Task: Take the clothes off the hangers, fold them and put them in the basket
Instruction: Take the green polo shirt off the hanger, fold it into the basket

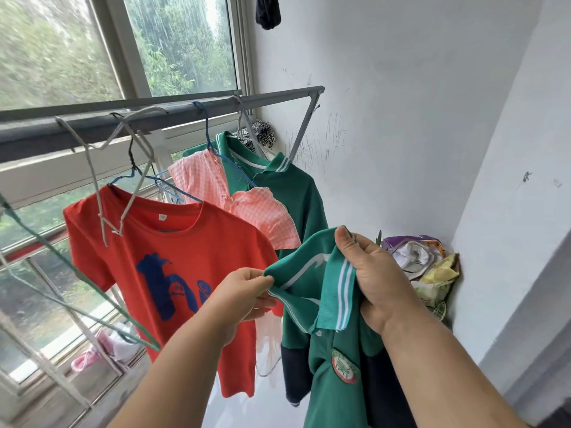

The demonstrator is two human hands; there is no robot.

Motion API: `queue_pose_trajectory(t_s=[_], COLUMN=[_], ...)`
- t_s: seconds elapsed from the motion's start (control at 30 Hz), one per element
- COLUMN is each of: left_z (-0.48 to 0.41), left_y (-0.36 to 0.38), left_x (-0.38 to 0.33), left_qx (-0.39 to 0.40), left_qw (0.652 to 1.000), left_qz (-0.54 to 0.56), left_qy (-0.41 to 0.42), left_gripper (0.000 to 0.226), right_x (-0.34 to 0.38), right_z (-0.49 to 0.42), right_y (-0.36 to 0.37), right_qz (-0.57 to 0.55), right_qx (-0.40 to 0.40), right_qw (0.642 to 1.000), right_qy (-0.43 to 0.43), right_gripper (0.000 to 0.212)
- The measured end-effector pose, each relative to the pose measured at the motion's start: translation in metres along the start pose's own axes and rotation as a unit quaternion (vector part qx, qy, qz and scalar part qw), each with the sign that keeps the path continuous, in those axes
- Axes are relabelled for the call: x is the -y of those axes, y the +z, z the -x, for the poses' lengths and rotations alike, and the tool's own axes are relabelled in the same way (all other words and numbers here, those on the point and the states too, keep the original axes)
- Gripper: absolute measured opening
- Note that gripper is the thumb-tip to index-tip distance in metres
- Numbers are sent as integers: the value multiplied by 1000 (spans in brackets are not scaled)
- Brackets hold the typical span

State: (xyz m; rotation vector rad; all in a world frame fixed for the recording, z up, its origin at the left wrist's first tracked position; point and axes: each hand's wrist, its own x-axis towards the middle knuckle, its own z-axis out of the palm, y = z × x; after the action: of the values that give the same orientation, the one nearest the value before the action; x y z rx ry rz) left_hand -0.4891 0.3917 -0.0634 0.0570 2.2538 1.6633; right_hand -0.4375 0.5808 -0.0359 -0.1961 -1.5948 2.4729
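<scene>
I hold a green polo shirt point(333, 359) with a white-striped collar and a round badge, off any hanger, in front of me. My left hand point(247, 295) pinches its shoulder edge. My right hand point(370, 273) grips the collar from the right. On the grey rail point(191, 109) under the window hang a red T-shirt point(173, 242) with a blue print, a pink checked garment point(247, 205) on a blue hanger, and a second green polo point(287, 186). An empty white hanger point(123, 180) hangs in front of the red T-shirt. No basket is in view.
A white wall stands close on the right, with a heap of bags and wrappers point(423, 264) in its corner. A green cord point(61, 270) slants across the lower left. A dark cloth point(268, 10) hangs at the top. Pink items point(99, 350) lie on the window ledge.
</scene>
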Motion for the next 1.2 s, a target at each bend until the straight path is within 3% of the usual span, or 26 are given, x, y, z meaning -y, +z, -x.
queue_pose_trajectory(t_s=[0.1,0.2,0.3,0.37,0.43,0.57,0.63,0.7,0.8,0.87,0.97,1.07,1.2], left_z=[-2,-7,-10,-9,-6,-9,-3,1,-3,-6,-8,-4,7], left_y=[-1,0,1,-2,-3,-7,-4,1,5,3,-3,-8,-13], left_x=[9,10,7,7,7,20,20,14,10,6,-4,-15,-23], left_qx=[33,33,29,56,104,115,139,91,-34,-61,-24,72,212], left_qw=[984,939,902,895,895,939,966,994,991,992,998,986,953], left_qz=[177,342,428,437,429,323,217,58,-108,-80,52,152,208], left_qy=[-9,-11,-42,-67,-69,-4,20,37,68,70,36,19,61], left_gripper=[21,25,25,36,27,35,38,28,12,12,25,23,44], right_x=[3,5,6,5,5,6,6,6,7,7,4,1,2], right_z=[-3,-5,-8,-9,-10,-12,-10,-10,-10,-10,-13,-17,-22], right_y=[-5,-11,-13,-13,-14,-14,-11,-7,-4,-5,-10,-17,-25], right_qz=[-17,-24,-13,-9,-16,-21,-11,5,40,76,112,125,164], right_qx=[-2,-6,-16,-25,-30,-33,-21,-11,-1,-2,-32,-79,-128], right_qw=[1000,1000,1000,999,999,999,1000,1000,999,996,991,986,974], right_qy=[4,10,14,18,22,18,10,-3,-14,-35,-68,-78,-94], right_gripper=[24,22,26,31,34,39,37,40,41,30,16,16,24])
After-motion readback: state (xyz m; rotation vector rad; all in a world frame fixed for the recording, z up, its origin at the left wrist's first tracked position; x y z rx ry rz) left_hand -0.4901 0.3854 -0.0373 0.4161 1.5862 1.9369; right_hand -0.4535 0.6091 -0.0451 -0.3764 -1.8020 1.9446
